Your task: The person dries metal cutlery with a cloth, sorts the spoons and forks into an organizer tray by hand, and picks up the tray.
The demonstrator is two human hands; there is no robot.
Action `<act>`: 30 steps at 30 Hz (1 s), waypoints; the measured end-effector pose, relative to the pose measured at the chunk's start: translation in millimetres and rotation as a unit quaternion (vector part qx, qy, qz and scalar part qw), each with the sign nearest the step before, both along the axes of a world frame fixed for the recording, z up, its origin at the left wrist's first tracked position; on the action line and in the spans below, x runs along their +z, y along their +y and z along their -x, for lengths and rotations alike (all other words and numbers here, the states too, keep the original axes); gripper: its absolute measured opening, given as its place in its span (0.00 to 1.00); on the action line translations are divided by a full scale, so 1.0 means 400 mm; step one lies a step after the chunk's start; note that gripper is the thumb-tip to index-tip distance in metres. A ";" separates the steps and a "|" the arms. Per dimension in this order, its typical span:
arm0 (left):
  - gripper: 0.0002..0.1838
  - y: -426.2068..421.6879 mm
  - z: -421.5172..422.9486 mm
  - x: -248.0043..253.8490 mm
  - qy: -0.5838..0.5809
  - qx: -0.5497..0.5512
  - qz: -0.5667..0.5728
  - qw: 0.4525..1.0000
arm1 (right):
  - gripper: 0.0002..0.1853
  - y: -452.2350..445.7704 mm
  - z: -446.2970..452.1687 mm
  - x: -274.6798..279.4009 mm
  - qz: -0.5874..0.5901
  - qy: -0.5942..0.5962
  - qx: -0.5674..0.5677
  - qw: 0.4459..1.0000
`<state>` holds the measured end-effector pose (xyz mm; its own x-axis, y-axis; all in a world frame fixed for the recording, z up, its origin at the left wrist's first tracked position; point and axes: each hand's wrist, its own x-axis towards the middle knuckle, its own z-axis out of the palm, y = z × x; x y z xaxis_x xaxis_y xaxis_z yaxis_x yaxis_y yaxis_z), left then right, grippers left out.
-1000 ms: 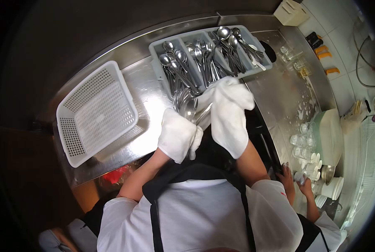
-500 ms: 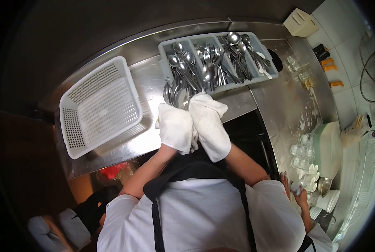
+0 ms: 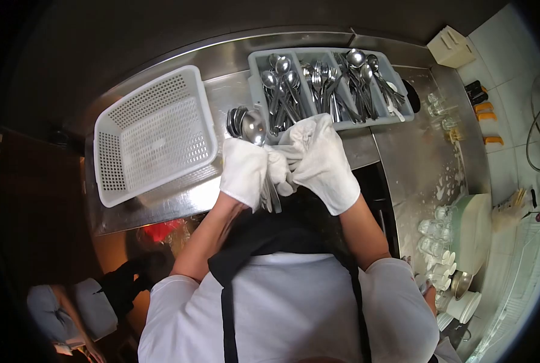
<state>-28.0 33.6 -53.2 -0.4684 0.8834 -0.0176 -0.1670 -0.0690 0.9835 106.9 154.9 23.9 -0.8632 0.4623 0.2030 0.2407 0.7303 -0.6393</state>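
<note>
White cloth covers both hands. My left hand (image 3: 244,172) is closed round a bunch of spoons (image 3: 253,127), bowls pointing up and handles showing below the palm. Beside it, my right hand (image 3: 327,166) is wrapped in a white cloth (image 3: 306,136) that bunches between the hands; its fingers are hidden, so what it grips cannot be made out. Just beyond the hands sits a grey divided cutlery tray (image 3: 349,125), with spoons at its left, forks in the middle, and more spoons and other cutlery to the right.
A white perforated basket (image 3: 161,142) stands left on the steel counter. Glasses (image 3: 433,239), cups and a green-edged board (image 3: 471,233) are at the right. Orange-handled tools (image 3: 485,115) lie by the wall. One person (image 3: 79,308) is lower left; another's hand (image 3: 429,296) shows lower right.
The spoon that lay over the fork compartment is gone from there. My right hand has moved right, away from my left hand's spoons. The view has shifted, and the person at lower left has moved.
</note>
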 end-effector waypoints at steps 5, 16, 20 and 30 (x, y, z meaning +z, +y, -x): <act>0.11 0.003 -0.034 0.194 -0.104 -0.084 0.072 0.988 | 0.12 0.005 0.015 -0.078 0.007 0.024 -0.043 0.999; 0.11 -0.040 -0.073 0.177 0.537 -0.154 0.034 0.829 | 0.10 0.020 -0.009 -0.062 -0.236 0.088 -0.103 0.962; 0.10 -0.040 -0.056 0.186 0.658 -0.127 0.034 0.741 | 0.10 0.017 -0.035 -0.066 -0.361 0.067 -0.125 0.922; 0.12 0.034 -0.109 0.156 0.706 -0.101 -0.003 0.701 | 0.08 -0.004 -0.054 -0.063 -0.012 0.205 -0.282 0.937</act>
<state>15.4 47.3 9.4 0.1196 0.9324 0.3411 0.9655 -0.1893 0.1787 128.5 153.2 -1.4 -0.3301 0.8121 0.4812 0.3298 0.5769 -0.7473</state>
